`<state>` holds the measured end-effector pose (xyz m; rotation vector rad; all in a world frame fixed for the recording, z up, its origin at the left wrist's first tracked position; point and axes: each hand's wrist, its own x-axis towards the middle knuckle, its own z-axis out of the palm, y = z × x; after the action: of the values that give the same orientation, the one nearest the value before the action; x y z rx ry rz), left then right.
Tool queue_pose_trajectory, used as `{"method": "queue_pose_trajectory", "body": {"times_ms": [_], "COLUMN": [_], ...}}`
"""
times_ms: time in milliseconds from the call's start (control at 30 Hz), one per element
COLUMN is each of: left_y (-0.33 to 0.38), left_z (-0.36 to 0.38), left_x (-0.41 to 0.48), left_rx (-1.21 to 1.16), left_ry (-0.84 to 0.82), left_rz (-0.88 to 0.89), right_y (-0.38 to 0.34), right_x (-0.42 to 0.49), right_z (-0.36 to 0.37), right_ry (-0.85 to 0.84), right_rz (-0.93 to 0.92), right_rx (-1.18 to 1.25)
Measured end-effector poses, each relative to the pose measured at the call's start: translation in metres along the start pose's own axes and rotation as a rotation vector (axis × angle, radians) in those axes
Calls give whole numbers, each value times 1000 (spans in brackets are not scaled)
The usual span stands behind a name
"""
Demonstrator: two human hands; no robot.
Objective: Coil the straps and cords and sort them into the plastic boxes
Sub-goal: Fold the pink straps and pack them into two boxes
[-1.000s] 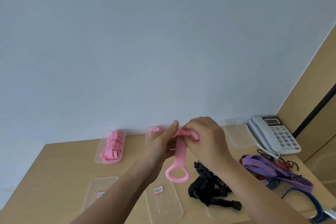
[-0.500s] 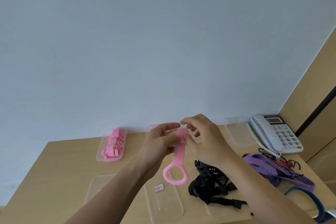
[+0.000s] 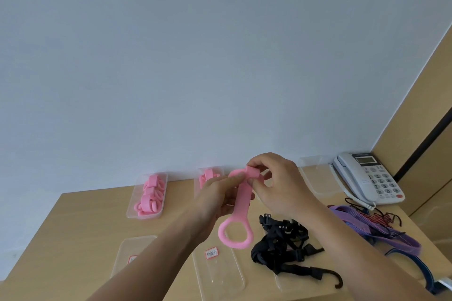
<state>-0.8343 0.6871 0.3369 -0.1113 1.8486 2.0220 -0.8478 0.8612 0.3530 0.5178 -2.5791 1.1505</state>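
Both hands pinch the pink ring-ended strap (image 3: 241, 205) mid-air over the desk (image 3: 80, 225), left hand (image 3: 217, 197) steadying, right hand (image 3: 274, 178) folding the top end; coiling step, next probably keep rolling toward the ring, then box it.

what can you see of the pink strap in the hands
The pink strap looks like soft, matte, flexible rubber or foam: a flat band ending in a large open ring that hangs down above the table. Its top end is folded over. The left hand and right hand both pinch that top, holding it in the air.
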Motion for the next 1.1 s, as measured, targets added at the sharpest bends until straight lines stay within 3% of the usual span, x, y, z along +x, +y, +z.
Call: {"method": "queue_pose_trajectory", "body": {"times_ms": [133, 333, 833, 1000, 1100], "left_y": [-11, -4, -4, 0, 3], "left_z": [0, 5, 2, 0, -2], "left_x": [0, 1, 7, 8, 8], "left_rx": [-29, -73, -34, 71, 126], "left_ry": [3, 6, 13, 22, 34], "left_rz": [-67, 22, 118, 156, 143], "right_y": [1, 2, 1, 8, 10], "right_x": [1, 2, -2, 6, 6], "right_z": [1, 6, 4, -4, -7], "right_ry": [102, 204, 165, -87, -131], "right_rz": [-46, -148, -161, -4, 19], "right_rx": [-39, -96, -33, -23, -13]}}
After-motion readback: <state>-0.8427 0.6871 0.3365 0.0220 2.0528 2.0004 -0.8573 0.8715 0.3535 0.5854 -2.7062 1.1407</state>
